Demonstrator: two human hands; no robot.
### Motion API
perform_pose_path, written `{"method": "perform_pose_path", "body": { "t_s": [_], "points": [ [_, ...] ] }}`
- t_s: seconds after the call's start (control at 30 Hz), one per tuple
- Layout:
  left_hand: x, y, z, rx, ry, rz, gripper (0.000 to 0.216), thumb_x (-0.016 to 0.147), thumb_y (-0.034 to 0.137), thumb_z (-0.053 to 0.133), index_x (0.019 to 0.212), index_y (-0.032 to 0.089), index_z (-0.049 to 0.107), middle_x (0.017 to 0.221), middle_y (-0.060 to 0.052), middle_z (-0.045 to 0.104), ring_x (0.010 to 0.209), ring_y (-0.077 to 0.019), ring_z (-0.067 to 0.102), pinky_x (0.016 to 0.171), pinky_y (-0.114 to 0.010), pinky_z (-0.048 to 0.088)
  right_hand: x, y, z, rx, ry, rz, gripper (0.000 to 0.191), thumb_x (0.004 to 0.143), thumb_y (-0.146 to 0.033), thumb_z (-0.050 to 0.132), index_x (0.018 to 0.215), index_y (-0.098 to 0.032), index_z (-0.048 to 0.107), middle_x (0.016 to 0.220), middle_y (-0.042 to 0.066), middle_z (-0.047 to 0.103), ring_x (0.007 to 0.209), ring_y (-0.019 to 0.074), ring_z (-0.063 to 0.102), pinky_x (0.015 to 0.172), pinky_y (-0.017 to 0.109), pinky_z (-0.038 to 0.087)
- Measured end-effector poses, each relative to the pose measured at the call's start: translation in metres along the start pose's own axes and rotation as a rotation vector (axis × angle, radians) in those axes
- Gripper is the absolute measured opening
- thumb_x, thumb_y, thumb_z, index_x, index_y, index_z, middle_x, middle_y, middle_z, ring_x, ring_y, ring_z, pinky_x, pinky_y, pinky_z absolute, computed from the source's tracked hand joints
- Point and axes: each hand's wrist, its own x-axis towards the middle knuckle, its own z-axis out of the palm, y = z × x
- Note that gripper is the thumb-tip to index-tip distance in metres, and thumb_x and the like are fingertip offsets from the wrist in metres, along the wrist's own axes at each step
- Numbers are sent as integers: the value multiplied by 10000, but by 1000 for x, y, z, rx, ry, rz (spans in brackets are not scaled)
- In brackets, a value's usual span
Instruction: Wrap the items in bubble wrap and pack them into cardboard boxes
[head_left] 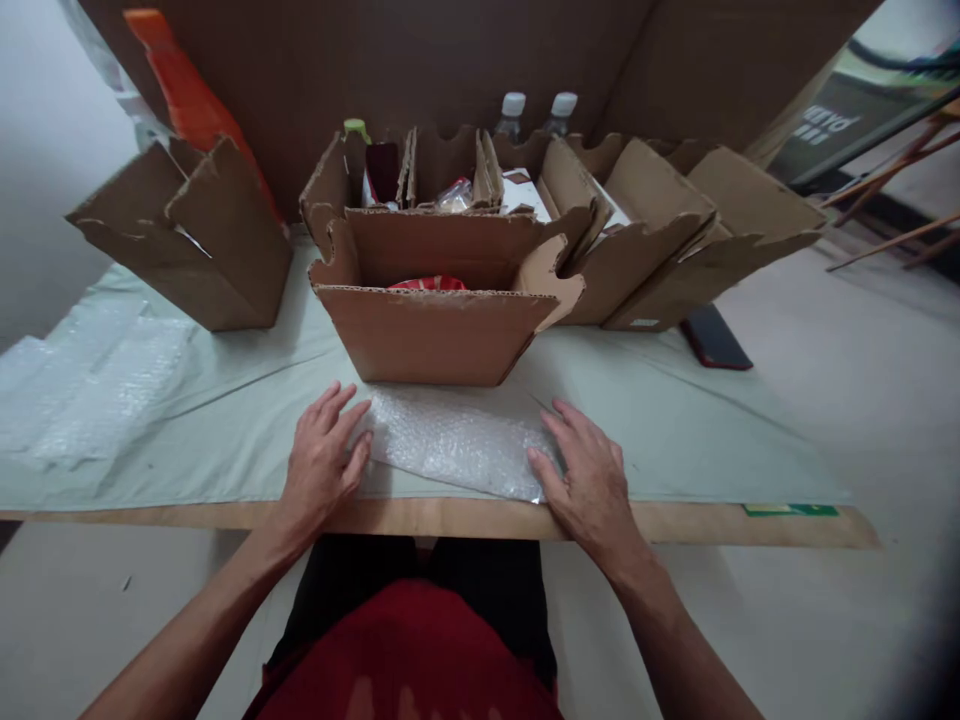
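Observation:
A sheet of bubble wrap [457,440] lies flat on the table's near edge, just in front of an open cardboard box [439,330]. My left hand [324,458] rests open on the table, fingers flat against the sheet's left edge. My right hand [589,472] lies open too, fingers spread on the sheet's right end. Something red [427,284] shows inside the box.
A pale green cloth [675,420] covers the table. More cardboard boxes stand at the left [187,240], behind [420,170] and at the right [675,240]. Two bottles [536,115] stand at the back. A bubble wrap pile [82,380] lies left; a dark flat object [716,338] lies right.

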Motion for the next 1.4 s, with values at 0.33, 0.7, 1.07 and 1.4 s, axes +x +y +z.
{"method": "perform_pose_path", "body": {
  "t_s": [0.33, 0.7, 1.07, 1.4],
  "points": [
    [13, 35, 43, 84, -394, 123, 449, 979, 216, 503, 1415, 168, 596, 1533, -160, 553, 1467, -366, 450, 1207, -604, 344, 22, -94, 37, 89, -314, -207, 542, 1000, -243, 514, 1505, -49, 487, 1559, 170, 522, 1457, 299, 457, 1209, 451, 361],
    [4, 10, 26, -26, -247, 16, 428, 1020, 369, 477, 1390, 191, 597, 1553, -164, 508, 1494, -364, 385, 1194, -589, 353, -34, 25, -14, -82, -35, 59, 462, 1070, -431, 363, 1332, -157, 628, 1352, 157, 694, 1302, 311, 613, 1026, 480, 472],
    [-7, 3, 20, 61, -15, -301, 63, 836, 252, 632, 796, 204, 626, 1276, -172, 648, 1243, -395, 533, 1029, -591, 458, 15, 4, 16, 136, -125, 36, 220, 924, -368, 521, 810, -211, 625, 1227, 146, 720, 1123, 314, 660, 908, 464, 493],
    [-11, -14, -34, -499, 15, -620, 131, 824, 328, 587, 863, 204, 564, 736, 25, 601, 639, -139, 588, 598, -258, 463, -2, -61, -16, 739, -308, 337, 460, 887, -373, 639, 1319, -214, 620, 854, 15, 662, 710, 152, 630, 661, 265, 520]
  ]
}}
